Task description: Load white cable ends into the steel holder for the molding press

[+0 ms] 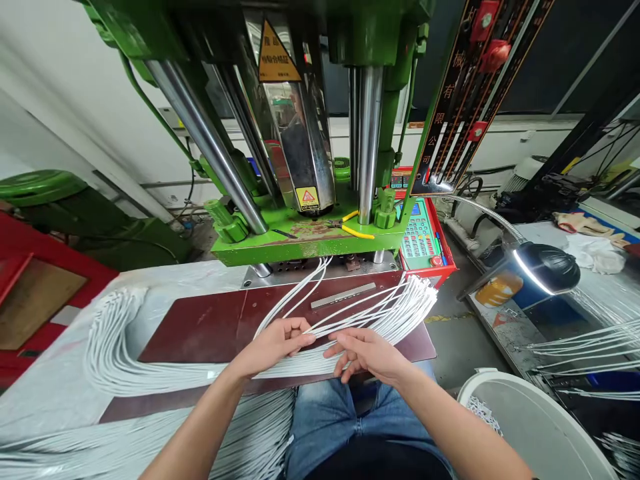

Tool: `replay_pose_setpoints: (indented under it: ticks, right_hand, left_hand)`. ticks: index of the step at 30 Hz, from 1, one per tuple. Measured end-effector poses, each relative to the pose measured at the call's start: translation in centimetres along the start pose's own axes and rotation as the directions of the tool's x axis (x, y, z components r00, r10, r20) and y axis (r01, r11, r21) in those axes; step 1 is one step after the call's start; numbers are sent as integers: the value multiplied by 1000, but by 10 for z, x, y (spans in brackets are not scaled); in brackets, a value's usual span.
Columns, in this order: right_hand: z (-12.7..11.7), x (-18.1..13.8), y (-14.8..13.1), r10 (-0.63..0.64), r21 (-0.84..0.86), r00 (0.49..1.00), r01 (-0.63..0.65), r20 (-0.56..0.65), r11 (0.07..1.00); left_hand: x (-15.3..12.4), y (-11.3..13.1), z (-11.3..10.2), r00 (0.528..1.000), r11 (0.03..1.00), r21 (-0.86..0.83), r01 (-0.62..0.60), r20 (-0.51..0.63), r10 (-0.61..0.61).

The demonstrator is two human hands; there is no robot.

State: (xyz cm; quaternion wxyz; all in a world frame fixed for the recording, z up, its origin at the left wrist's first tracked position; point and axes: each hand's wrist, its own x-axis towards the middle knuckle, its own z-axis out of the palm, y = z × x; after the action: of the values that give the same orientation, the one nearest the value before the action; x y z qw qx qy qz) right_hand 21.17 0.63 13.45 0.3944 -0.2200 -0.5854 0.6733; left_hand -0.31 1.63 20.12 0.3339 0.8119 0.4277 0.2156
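Observation:
A thick bundle of white cables (165,379) runs across the dark red board (200,327) in front of me, its tips fanned out at the right. My left hand (280,343) is closed, thumb and forefinger pinching white cable just above the bundle. Close beside it, my right hand (367,353) has its thumb and forefinger together on a white cable, the other fingers loosely curled over the bundle. A few cables curve from my left hand up into the green press (300,247). A flat metal bar (343,296) lies on the board behind my hands.
Yellow-handled pliers (357,231) rest on the press plate. A red control box with a keypad (419,230) stands at its right. More cables (250,433) hang at my lower left. A white bin (530,427) and a lit lamp (545,267) are on my right.

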Motion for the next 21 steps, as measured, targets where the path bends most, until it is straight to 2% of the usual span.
replay_pose_setpoints:
  ticks: [2,4,7,14,18,21]
  right_hand:
    - [2,9,2,-29,109,995,40,-100,993]
    - [4,12,1,-77,143,984,100,-158,985]
    - [6,12,1,-117,112,975,140,-186,984]
    - [10,14,7,-66,172,978,101,-198,980]
    - [11,0,12,-7,83,980,24,-201,996]
    - [12,-13,14,140,-23,986,-143,-94,989]
  left_hand:
    - [0,0,0,1000,1000,-1,8,-1,-8]
    - [1,-2,1,1000,1000,-6,-4,-15,3]
    - [3,-5,0,998,999,0,-49,-46,49]
    - [4,-7,-1,987,996,55,-74,-140,81]
    - [0,-3,-2,991,994,-98,-49,-125,37]
    - [-4,-3,-3,997,988,-149,-39,-68,29]
